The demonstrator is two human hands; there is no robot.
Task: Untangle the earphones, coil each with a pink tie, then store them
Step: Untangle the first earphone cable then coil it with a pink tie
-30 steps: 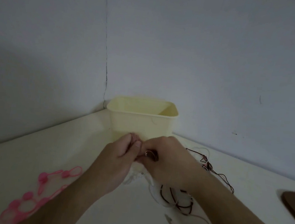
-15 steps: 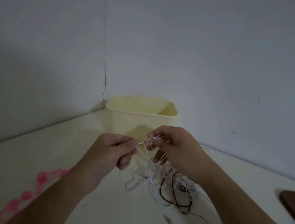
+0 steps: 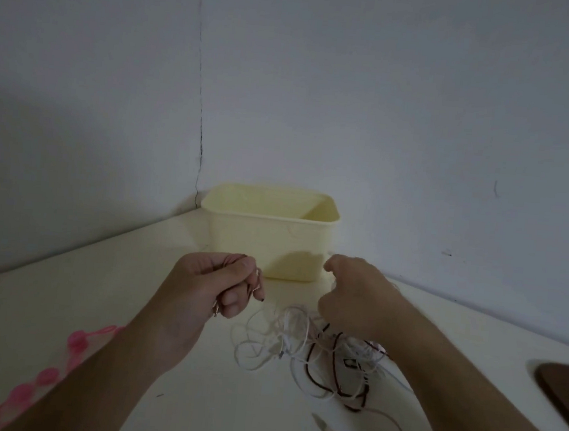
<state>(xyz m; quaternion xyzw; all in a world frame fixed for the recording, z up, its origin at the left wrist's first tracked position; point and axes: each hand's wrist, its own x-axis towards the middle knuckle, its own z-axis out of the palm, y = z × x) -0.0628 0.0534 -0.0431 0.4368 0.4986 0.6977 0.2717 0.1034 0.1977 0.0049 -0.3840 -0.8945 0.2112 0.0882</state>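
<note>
A tangle of white and dark red earphone cords [image 3: 302, 351] lies on the cream table [image 3: 62, 299] in front of me. My left hand [image 3: 211, 288] is curled above the table and pinches an earphone end, with small pieces sticking out below the fingers. My right hand [image 3: 355, 297] hovers over the tangle with fingers curled down into the cords and grips some of them. A pale plug end [image 3: 326, 430] trails toward me. Pink ties [image 3: 42, 376] lie at the lower left, partly hidden by my left forearm. The pale yellow box [image 3: 267, 234] stands open behind my hands.
The box sits in the corner where two grey walls meet. A dark brown object [image 3: 563, 394] shows at the right edge of the table.
My hands have pulled apart, the left moving left with its earphone end, the right moving right. The cords have dropped lower, with most of the tangle lying on the table.
</note>
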